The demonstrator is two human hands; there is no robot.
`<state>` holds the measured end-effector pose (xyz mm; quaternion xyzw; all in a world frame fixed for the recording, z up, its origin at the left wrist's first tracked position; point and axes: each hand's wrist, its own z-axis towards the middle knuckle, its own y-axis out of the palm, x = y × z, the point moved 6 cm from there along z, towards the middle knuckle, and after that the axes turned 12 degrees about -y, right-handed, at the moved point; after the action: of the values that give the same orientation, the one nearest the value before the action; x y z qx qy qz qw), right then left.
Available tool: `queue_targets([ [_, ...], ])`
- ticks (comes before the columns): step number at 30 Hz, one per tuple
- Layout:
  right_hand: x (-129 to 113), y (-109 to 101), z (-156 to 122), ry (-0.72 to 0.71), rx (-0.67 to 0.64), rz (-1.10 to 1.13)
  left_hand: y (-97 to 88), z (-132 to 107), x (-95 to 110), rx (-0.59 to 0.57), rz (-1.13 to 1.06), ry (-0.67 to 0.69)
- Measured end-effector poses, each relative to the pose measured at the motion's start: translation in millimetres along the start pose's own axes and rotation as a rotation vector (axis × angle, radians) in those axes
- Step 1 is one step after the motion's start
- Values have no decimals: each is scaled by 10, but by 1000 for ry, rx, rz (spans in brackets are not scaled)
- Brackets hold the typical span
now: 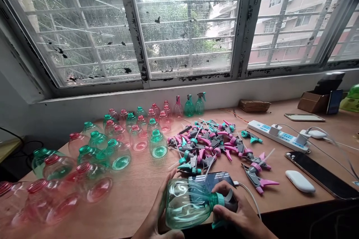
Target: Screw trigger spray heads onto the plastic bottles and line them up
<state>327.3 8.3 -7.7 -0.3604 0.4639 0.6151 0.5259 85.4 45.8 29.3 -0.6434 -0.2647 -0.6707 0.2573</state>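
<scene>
A clear green spray bottle (185, 207) lies tipped on its side above the table's front edge, its neck toward the right. My left hand (158, 209) is wrapped round its base end. At the neck, my right hand (238, 209) grips the trigger spray head (230, 198), which has a teal collar and a grey body. The head sits on the bottle's mouth, and a thin tube shows inside the bottle. How tightly the collar is screwed on I cannot tell. Behind my hands spreads a pile of pink, teal and grey spray heads (209, 140).
Many open-mouthed pink and green bottles (140, 143) stand on the left of the table (137, 198). Bottles with heads (189, 107) stand by the window wall. A plugged-in phone (220, 176), a power strip (277, 134), a black phone (322, 173) and a white case (300, 181) lie rightward.
</scene>
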Motion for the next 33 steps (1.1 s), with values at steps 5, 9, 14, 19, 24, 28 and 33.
queue_targets([
  [5,35,-10,10,30,-58,12,-14,13,-54,51,5,-35],
  [9,87,-38,7,-28,-46,-19,-19,16,-59,101,77,31],
  [14,127,-19,-12,21,-77,24,-7,23,-43,2,29,17],
  [19,49,3,-11,42,-62,64,-14,8,-18,86,75,16],
  [24,23,17,-13,28,-13,53,-8,12,-14,91,74,42],
  [28,25,5,4,-4,-20,20,-18,20,-17,16,23,-17],
  [33,80,-14,21,6,-51,28,-23,-10,9,111,71,54],
])
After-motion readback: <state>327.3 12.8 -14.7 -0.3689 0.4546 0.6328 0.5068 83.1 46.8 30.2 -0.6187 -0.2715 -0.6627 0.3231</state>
